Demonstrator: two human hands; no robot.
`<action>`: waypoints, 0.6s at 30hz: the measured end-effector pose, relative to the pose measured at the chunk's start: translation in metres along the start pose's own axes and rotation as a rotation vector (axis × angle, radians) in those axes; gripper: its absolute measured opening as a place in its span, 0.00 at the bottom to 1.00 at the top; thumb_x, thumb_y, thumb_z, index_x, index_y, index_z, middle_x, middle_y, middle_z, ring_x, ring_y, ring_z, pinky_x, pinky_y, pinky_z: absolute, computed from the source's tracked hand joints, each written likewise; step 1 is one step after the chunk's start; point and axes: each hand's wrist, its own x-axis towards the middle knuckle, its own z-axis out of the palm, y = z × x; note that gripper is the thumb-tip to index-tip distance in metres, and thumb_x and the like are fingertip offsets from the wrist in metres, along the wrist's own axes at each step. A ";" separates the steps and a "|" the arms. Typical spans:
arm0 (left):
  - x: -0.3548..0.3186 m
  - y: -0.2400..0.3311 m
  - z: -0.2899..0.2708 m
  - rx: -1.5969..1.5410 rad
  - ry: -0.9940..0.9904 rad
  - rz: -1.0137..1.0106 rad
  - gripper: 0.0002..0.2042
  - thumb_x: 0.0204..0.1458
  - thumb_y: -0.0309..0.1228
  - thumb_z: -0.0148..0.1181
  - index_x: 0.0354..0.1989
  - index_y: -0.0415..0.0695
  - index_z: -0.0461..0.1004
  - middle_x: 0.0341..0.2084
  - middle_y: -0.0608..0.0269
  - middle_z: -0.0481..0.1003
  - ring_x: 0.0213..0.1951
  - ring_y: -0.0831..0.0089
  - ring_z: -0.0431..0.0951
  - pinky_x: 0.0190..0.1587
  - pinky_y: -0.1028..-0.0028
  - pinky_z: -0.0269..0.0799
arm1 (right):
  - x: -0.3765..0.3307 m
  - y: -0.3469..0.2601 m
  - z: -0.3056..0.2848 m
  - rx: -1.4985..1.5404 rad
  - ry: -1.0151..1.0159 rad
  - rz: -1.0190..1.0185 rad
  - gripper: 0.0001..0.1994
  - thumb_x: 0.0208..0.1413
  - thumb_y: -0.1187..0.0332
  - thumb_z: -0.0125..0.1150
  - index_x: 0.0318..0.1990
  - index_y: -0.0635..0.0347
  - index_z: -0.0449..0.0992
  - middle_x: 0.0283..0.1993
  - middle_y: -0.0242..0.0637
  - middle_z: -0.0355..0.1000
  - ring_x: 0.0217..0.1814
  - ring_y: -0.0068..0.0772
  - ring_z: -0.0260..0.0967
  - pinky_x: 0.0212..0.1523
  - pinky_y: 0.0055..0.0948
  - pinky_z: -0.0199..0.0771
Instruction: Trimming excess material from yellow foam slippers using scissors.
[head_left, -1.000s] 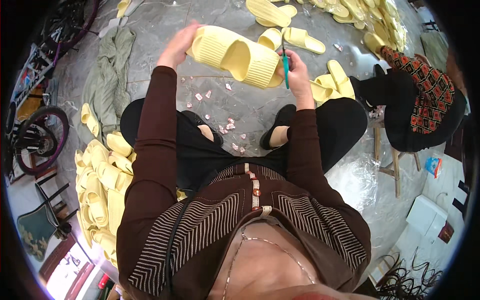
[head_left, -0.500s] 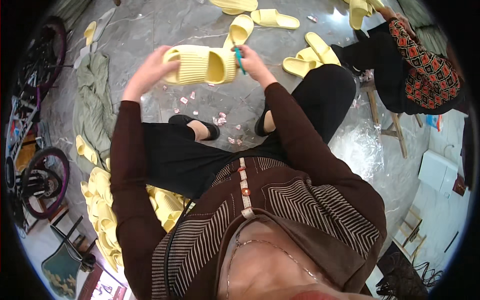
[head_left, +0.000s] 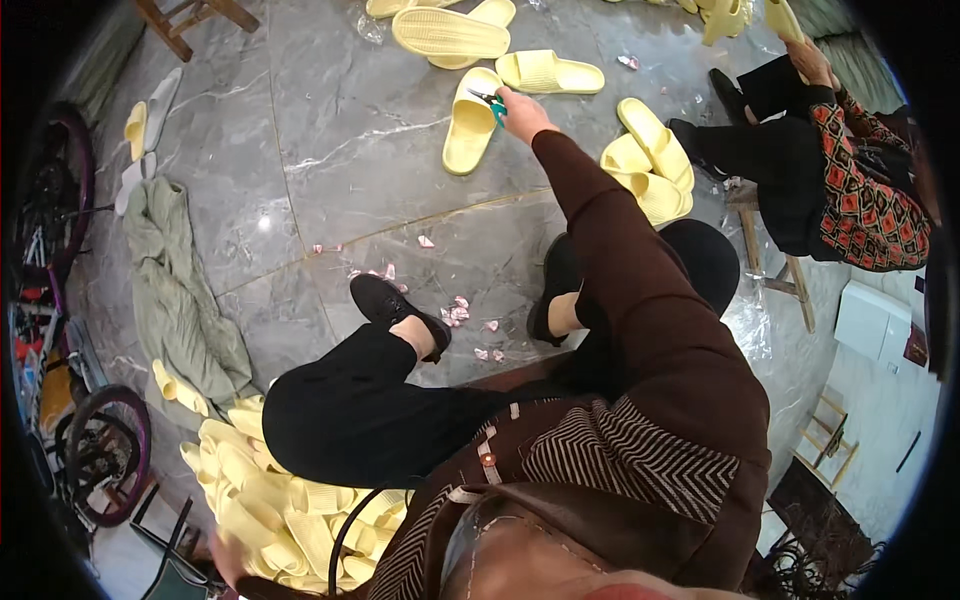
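My right hand (head_left: 522, 112) is stretched far forward and is closed around small teal-handled scissors (head_left: 491, 101). It rests at the edge of a pale yellow slipper (head_left: 470, 125) that lies on the grey floor among other yellow slippers (head_left: 450, 32). My left hand (head_left: 224, 560) is low at my left side, at a heap of yellow slippers (head_left: 270, 505). Most of that hand is hidden, so its grip does not show. My legs in black trousers and black shoes (head_left: 390, 305) stretch out in front.
Another person (head_left: 860, 200) in a red patterned top sits on a wooden stool at the right beside more slippers (head_left: 650, 165). A green cloth (head_left: 175, 290) and bicycle wheels (head_left: 105, 450) lie left. Pink scraps (head_left: 455, 315) dot the floor. A white box (head_left: 872, 320) stands at the right.
Both hands held one yellow slipper up before. Now no slipper is in my hands, my right hand reaches forward with the scissors, and my left hand has dropped to the heap at my side.
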 end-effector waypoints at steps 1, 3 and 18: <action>0.007 -0.006 0.009 0.014 0.035 -0.047 0.22 0.47 0.33 0.48 0.52 0.37 0.62 0.49 0.53 0.66 0.49 0.67 0.67 0.49 0.71 0.63 | 0.005 0.017 -0.009 -0.059 -0.035 -0.064 0.15 0.45 0.68 0.53 0.43 0.57 0.63 0.36 0.52 0.69 0.42 0.53 0.66 0.38 0.46 0.66; -0.001 -0.023 0.005 0.064 0.143 -0.204 0.21 0.48 0.33 0.48 0.51 0.37 0.62 0.48 0.51 0.67 0.48 0.65 0.67 0.48 0.71 0.63 | 0.006 0.021 0.002 -0.060 -0.098 -0.011 0.15 0.45 0.68 0.53 0.43 0.58 0.64 0.36 0.53 0.69 0.41 0.53 0.66 0.38 0.45 0.66; 0.087 0.280 -0.007 -0.450 0.377 0.586 0.15 0.53 0.30 0.47 0.47 0.34 0.66 0.41 0.57 0.71 0.43 0.72 0.69 0.48 0.77 0.61 | -0.094 -0.099 -0.012 0.375 -0.303 0.095 0.24 0.37 0.69 0.61 0.45 0.67 0.66 0.29 0.42 0.71 0.27 0.29 0.69 0.27 0.27 0.68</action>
